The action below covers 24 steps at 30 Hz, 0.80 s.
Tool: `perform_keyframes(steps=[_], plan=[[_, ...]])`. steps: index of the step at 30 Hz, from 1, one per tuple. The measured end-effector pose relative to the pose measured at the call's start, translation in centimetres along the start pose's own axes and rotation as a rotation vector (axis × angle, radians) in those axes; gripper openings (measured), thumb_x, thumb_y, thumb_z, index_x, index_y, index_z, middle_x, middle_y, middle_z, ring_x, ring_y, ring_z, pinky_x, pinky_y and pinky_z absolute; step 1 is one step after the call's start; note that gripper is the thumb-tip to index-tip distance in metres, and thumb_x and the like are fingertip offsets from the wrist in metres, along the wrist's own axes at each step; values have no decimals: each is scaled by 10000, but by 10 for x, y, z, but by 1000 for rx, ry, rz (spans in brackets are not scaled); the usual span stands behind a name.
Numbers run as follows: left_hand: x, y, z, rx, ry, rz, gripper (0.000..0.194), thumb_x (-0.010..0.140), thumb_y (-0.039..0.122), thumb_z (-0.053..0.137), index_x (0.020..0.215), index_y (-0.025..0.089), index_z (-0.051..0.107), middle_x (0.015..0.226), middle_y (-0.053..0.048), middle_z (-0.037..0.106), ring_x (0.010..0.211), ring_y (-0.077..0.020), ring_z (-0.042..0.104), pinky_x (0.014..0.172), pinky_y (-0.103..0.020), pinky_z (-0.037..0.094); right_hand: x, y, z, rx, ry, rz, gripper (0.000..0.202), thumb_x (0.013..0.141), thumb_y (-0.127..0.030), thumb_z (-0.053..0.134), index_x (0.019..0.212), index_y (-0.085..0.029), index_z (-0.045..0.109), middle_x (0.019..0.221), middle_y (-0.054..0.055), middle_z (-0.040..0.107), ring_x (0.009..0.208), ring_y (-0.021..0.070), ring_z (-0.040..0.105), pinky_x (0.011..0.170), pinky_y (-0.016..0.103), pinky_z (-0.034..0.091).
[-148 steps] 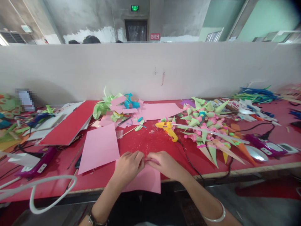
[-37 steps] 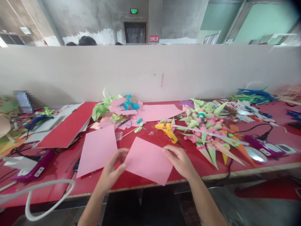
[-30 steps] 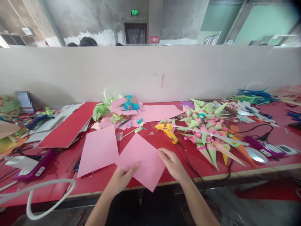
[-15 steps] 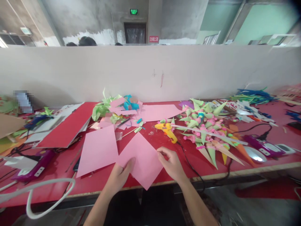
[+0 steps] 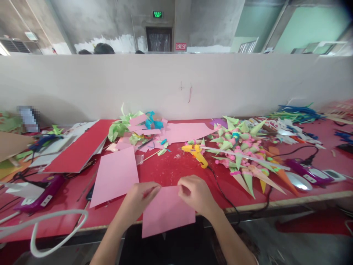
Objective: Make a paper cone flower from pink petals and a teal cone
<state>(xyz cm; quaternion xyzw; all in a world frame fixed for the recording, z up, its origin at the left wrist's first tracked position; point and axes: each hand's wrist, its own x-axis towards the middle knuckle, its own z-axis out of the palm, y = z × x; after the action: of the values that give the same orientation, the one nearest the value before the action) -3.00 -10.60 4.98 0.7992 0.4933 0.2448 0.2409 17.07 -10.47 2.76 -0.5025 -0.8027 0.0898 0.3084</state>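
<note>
A sheet of pink paper (image 5: 168,211) hangs over the near edge of the red table, its upper edge between my two hands. My left hand (image 5: 143,198) is closed on its upper left corner. Near the upper right corner, my right hand (image 5: 194,191) pinches the same sheet, fingers curled. Another pink sheet (image 5: 115,176) lies flat to the left of my left hand. Beyond my right hand rests a yellow glue gun (image 5: 196,152) with its black cord trailing to the table edge.
Green and pink paper cones (image 5: 245,151) are piled at the right. Paper scraps (image 5: 138,129) lie at the back. A red board (image 5: 79,151) sits left, near a purple power strip (image 5: 48,193); another power strip (image 5: 310,172) is at right. A pale partition (image 5: 154,84) stands behind.
The held sheet has turned from a diamond position to nearly square and moved toward me. My hands have come closer together along its upper edge.
</note>
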Motion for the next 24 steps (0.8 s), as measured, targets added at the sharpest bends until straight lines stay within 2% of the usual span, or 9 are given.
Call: perform_keyframes(steps=[3,8,12,15,19,24], plan=[[0,3,9,127,-9,20,289,847,278,386,676,169,592,596,11,614,544,-114,557,504,-187,377,1,-6,1,-53,-37,-55,143,647,-65,447,570,-185,463,542,-24,484,565,112,409,566,231,262],[-2,3,25,359,143,132,287,827,267,423,597,181,573,479,15,560,438,-113,490,436,-204,298,4,-16,7,0,-33,-143,153,663,-92,456,541,-183,444,506,-34,457,524,100,390,559,228,270],[-2,3,30,410,211,221,313,843,273,398,601,183,574,467,13,556,436,-111,485,445,-204,307,5,-16,10,42,21,-166,167,649,-85,455,515,-185,463,478,-38,454,495,95,384,551,222,279],[-3,2,29,361,228,237,304,851,276,395,645,185,599,497,9,587,455,-113,506,473,-208,349,6,-9,7,31,30,-161,162,650,-84,460,532,-188,498,493,-30,479,518,103,404,560,223,285],[-6,-3,25,271,253,206,263,846,272,407,714,185,618,589,-7,646,518,-122,557,519,-215,408,3,9,-6,-89,37,-60,165,648,-71,462,538,-184,511,514,-11,493,562,118,427,562,229,277],[-10,-11,15,252,257,141,250,833,272,412,734,184,624,632,-11,667,526,-128,575,502,-213,425,-6,33,-20,-201,74,45,168,667,-80,465,537,-179,506,525,-9,476,551,116,433,541,225,273]])
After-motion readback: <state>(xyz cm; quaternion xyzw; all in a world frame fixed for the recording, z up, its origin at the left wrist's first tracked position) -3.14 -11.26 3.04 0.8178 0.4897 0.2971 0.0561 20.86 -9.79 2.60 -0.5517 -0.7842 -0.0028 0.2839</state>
